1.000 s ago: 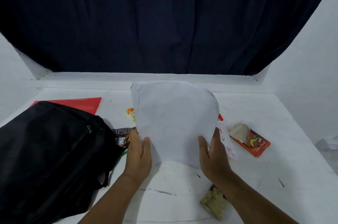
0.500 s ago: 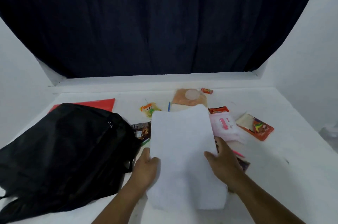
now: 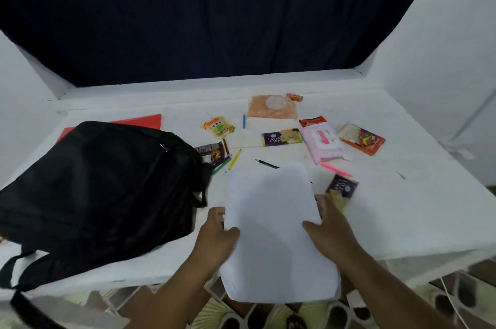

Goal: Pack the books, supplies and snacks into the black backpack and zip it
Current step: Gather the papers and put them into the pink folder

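Fingers of both hands are curled round the long edges of the white paper stack [image 3: 271, 226]: left hand [image 3: 214, 234] grips the left edge with thumb on top, right hand [image 3: 326, 226] does the same on the right, remaining fingers hidden underneath. Change vs a second ago: the stack was held upright facing the camera and blocking the table; now it's tipped down nearly flat and pulled toward the body, near end overhanging the table edge [image 3: 402, 253]. Looks like squaring/leveling the sheets before loading, so nothing new is packed. Black backpack [image 3: 99, 183] lies on its side to the left, just beside the left hand; can't tell from here whether the zip is open. Most of the job is left: snacks and supplies lie scattered behind the stack, e.g. pink wipes pack [image 3: 322, 143], purple cake wrapper [image 3: 280, 138], yellow pencil [image 3: 234, 159], pink pen [image 3: 335, 169], red folder [image 3: 145, 122] partly under the bag. Forearms come in from the bottom, converging, wrists roughly level, palms facing each other across the stack. Likely next: swing the stack left toward the bag opening.
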A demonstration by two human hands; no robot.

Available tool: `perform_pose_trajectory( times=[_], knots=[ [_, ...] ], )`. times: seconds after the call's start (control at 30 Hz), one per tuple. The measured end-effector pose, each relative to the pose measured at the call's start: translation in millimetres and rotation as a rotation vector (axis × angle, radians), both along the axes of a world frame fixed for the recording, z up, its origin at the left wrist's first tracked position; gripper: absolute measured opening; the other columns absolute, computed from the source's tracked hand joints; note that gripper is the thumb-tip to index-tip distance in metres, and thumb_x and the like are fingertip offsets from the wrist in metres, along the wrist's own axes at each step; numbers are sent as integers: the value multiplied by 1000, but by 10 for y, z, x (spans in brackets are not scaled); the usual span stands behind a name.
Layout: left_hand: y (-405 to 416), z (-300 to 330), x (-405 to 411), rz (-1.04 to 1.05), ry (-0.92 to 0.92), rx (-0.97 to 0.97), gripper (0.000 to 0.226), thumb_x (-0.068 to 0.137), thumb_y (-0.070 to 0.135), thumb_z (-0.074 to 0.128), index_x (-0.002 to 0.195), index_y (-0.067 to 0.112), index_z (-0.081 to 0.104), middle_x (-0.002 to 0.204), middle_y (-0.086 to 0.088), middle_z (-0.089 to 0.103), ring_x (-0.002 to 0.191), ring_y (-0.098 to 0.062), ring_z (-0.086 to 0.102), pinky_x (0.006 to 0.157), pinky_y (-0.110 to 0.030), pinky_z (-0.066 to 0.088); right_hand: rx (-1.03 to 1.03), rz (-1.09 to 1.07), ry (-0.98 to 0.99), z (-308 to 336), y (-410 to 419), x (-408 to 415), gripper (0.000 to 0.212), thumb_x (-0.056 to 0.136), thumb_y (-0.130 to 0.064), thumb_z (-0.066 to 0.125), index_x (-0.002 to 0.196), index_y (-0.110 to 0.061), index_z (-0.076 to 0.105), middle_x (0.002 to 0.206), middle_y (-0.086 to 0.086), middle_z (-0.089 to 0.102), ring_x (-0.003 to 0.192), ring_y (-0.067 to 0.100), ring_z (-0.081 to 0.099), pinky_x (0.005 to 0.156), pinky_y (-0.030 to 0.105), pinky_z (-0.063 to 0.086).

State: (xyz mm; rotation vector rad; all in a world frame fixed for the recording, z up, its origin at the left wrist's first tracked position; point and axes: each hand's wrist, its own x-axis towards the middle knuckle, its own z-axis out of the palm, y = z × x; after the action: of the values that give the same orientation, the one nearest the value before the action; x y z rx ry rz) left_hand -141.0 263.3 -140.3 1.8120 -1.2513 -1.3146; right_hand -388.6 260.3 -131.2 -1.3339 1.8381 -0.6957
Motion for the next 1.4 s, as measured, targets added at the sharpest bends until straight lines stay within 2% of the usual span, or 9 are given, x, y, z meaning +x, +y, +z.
perform_pose_trajectory(
  times=[0.13, 0.3, 0.4, 0.63, 0.77, 0.87, 1.07, 1.3, 1.4],
  knots=[
    [-26, 59, -56, -25, -81, -72, 45, 90, 7, 57, 123, 32, 38, 91, 5, 64, 74, -6, 61, 50, -7, 39, 8, -2, 21, -22, -57, 5, 57, 86, -11, 66, 137, -23, 41, 111, -7, 56, 82, -1, 52, 55, 8, 34],
    [-255, 60, -118, -67, -167, -89, 41, 89, 11, 62, 122, 27, 43, 100, 16, 60, 91, -1, 59, 59, -5, 40, 45, 19, 128, -48, -371, -23, 60, 90, -14, 66, 145, -16, 44, 138, 5, 54, 116, 19, 56, 67, 9, 42],
    [-387, 66, -179, -80, -229, -93, 41, 88, 13, 64, 121, 26, 43, 105, 11, 61, 87, -1, 56, 59, -1, 38, 51, 47, 233, -38, -552, -56, 60, 91, -16, 65, 146, -13, 44, 144, 6, 50, 127, 24, 53, 85, 23, 47],
    [-657, 105, -287, -65, -373, -113, 34, 84, 18, 62, 116, 22, 54, 99, 4, 67, 84, -8, 61, 62, -13, 43, 45, 214, 581, 84, -912, -113, 41, 91, -31, 64, 127, -15, 52, 128, 3, 54, 109, 20, 62, 79, 24, 50],
    [-703, 150, -257, -156, -626, -97, 33, 85, 35, 60, 112, 21, 48, 94, 0, 59, 88, -23, 57, 67, -29, 42, -50, 283, 782, 192, -1062, -114, 44, 88, -42, 67, 125, -21, 54, 124, -1, 57, 99, 18, 65, 80, 24, 54],
    [-678, 260, -177, -22, -682, -173, 32, 89, 35, 60, 117, 21, 55, 97, -6, 66, 94, -32, 64, 70, -29, 42, -160, 315, 704, 224, -1168, -11, 45, 89, -43, 65, 128, -23, 56, 129, -1, 53, 105, 17, 65, 82, 28, 55],
    [-459, 474, 252, 222, -617, -453, 17, 90, 23, 69, 107, 19, 66, 62, 3, 61, 61, -11, 59, 63, -33, 52, -279, 457, 424, 199, -1213, 566, 34, 89, -40, 65, 121, -27, 61, 128, -6, 52, 94, 13, 64, 80, 27, 51],
    [-142, 525, 1046, 416, -671, -545, 11, 89, 18, 70, 99, 23, 68, 65, 8, 61, 62, -9, 59, 61, -22, 49, -399, 615, 196, 159, -1190, 1306, 27, 88, -31, 67, 113, -22, 65, 117, -7, 55, 92, 15, 62, 79, 33, 52],
    [-68, 528, 1500, 479, -734, -558, 15, 86, 16, 72, 99, 21, 69, 79, 9, 62, 75, -9, 58, 73, -25, 48, -477, 676, 147, 166, -1212, 1683, 27, 86, -29, 70, 112, -20, 64, 114, -5, 55, 91, 16, 60, 78, 35, 53]
  ],
)
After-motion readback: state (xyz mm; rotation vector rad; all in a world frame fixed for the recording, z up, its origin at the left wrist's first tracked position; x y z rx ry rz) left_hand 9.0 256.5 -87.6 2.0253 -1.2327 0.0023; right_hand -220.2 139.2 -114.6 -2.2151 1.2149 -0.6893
